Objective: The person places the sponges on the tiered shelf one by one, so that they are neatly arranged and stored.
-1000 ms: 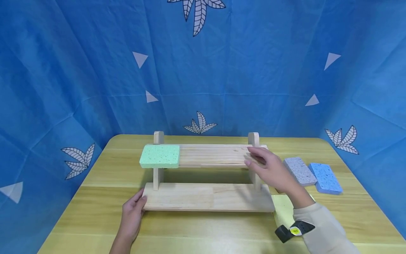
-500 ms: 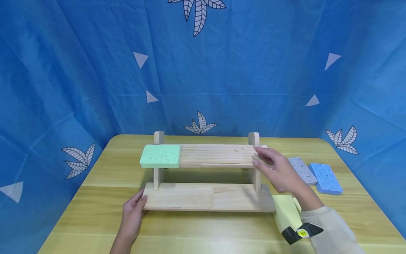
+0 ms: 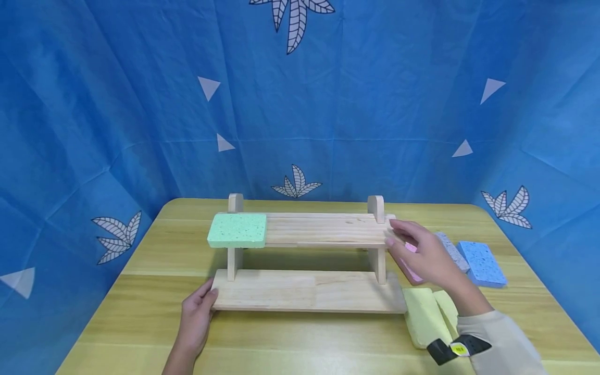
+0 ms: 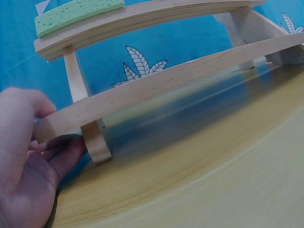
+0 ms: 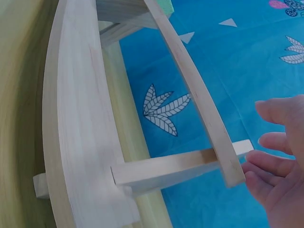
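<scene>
A two-tier wooden rack (image 3: 290,290) stands on the table, its upper board (image 3: 323,229) carrying a light green sponge (image 3: 238,230) at the left end. My left hand (image 3: 196,315) grips the lower board's left end. In the left wrist view, the thumb side of that hand (image 4: 28,166) lies over the board and other fingers reach underneath. My right hand (image 3: 424,255) is at the upper board's right end, fingers apart and loosely bent, nothing between them. In the right wrist view, its fingertips (image 5: 251,173) are right beside the board's end.
Right of the rack lie a pink sponge (image 3: 407,265), partly hidden by my right hand, a grey sponge (image 3: 452,252) and a blue sponge (image 3: 482,264). Two yellow sponges (image 3: 424,315) lie nearer, partly under my right forearm in view. A blue curtain (image 3: 300,104) surrounds the table (image 3: 304,344).
My right hand has slid rightward from over the upper board to its right end, uncovering the pink sponge and more of the yellow ones. My left hand and the rack stay put.
</scene>
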`<state>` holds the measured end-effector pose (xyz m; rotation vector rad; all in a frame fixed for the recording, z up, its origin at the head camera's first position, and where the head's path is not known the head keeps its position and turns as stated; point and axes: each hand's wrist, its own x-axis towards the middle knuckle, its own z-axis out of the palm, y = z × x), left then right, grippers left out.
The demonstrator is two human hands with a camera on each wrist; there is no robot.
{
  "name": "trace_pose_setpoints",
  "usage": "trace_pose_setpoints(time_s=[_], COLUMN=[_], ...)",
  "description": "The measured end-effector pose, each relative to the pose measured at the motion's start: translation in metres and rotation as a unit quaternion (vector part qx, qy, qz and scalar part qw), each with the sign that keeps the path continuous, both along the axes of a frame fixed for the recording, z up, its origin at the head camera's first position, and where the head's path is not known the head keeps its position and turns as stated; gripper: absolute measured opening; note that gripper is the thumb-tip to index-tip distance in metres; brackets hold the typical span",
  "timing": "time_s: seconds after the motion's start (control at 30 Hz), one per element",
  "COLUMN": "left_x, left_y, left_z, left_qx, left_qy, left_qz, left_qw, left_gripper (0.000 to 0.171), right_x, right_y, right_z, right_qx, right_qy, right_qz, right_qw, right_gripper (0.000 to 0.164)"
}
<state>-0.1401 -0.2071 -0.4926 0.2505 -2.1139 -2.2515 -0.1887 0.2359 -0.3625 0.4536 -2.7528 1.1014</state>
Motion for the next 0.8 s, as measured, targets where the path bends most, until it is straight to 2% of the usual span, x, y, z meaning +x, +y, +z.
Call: trace_pose_setpoints(time_s=[0.23,0.53,0.8], left_x=[0.0,0.0,0.0], left_y=[0.0,0.001,0.002], left_z=[0.0,0.001,0.002], left_qx=[0.002,0.0,0.0], left_qy=[0.002,0.009,0.011], left_qz=[-0.004,-0.004,-0.006], left_qw=[1.0,1.0,0.9999], left_gripper=[0.05,0.051,0.051], right_x=[0.003,0.006,0.009], right_y=[0.01,0.023,0.037], right_z=[-0.001,-0.006,-0.011], right_qx=[0.013,-0.005,-0.006], right_qy=[0.007,0.009,-0.024], right_qz=[-0.012,-0.025,-0.058], right_qw=[1.0,1.0,0.998], right_gripper=[0.053,0.053,0.056])
